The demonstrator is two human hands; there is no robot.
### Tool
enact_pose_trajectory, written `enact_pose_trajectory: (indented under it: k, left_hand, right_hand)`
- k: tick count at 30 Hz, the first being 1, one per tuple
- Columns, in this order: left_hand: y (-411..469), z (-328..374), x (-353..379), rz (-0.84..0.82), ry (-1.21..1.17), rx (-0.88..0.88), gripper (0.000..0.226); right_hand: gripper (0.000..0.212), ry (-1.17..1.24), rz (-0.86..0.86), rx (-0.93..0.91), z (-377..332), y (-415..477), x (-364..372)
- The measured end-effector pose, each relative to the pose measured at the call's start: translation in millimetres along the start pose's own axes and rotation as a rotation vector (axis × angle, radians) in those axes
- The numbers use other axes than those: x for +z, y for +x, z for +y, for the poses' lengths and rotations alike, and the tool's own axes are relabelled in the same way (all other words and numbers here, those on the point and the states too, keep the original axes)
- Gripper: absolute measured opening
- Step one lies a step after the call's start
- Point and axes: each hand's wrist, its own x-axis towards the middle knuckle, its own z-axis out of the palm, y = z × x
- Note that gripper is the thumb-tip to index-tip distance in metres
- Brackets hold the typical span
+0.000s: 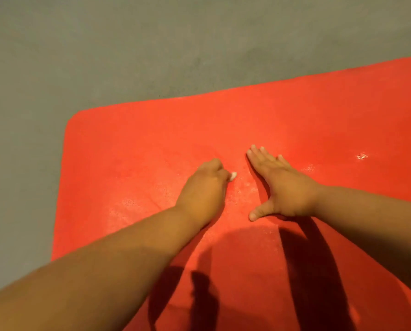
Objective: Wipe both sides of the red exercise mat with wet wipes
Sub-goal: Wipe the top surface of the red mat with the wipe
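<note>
On the floor: my red exercise mat (151, 144) lies flat on the grey floor (104, 56), reaching from left of centre out past the right and bottom edges of view.
Floor surface: smooth, matte, faintly mottled.
Mat shape: one rounded corner shows at the far left, where two straight edges meet; the other corners are out of view.
Mat texture: a fine, grainy, even surface, orange-red under the light and darker red close to me.
Mat marks: pale, speckled, shiny patches (241, 187) lie between and around my hands, with a brighter fleck well off to the right.
Left hand: my left hand (203, 189) is knuckles-up on the mat, fingers curled tight around a wet wipe (233, 176).
Wipe: white and wadded up; only a small nub pokes out of my fist, touching the mat.
Right hand: my right hand (281, 185) is pressed flat, palm down on the mat, fingers straight, thumb splayed wide toward me, holding nothing.
Hands together: just beside each other, not touching.
Count: one mat, one wipe, two hands, two bare forearms.
Shadows: dark arm shadows fall across the near part of the mat.
</note>
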Motion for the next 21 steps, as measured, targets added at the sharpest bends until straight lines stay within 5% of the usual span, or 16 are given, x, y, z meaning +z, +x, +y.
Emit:
enact_pose_trajectory:
  k: [3, 7, 12, 14, 17, 21]
  left_hand:
    - [-24, 15, -3, -0.137, -0.132, 0.089, 0.021]
    - [-30, 5, -36, -0.165, -0.197, -0.072, 0.037]
    - [-39, -61, -79, -0.483, 0.242, -0.273, 0.106]
    - [-41, -78, -87, -0.587, 0.232, -0.367, 0.119]
    - [-45, -73, -86, -0.475, 0.117, -0.36, 0.101]
    - [-51, -64, -82, -0.237, -0.002, -0.21, 0.041]
  right_hand:
    - [0.141, -0.018, -0.016, -0.022, 3, 1, -4]
    - [0.123, 0.051, -0.033, 0.005, -11, -1, -16]
    - [0.036, 0.174, 0.291, -0.077, -49, 4, 8]
    - [0.026, 0.161, 0.293, -0.094, -59, 10, 17]
    - [0.048, 0.196, 0.359, -0.045, -74, 20, 18]
    - [0.061, 0.222, 0.371, -0.082, -90, 42, 11]
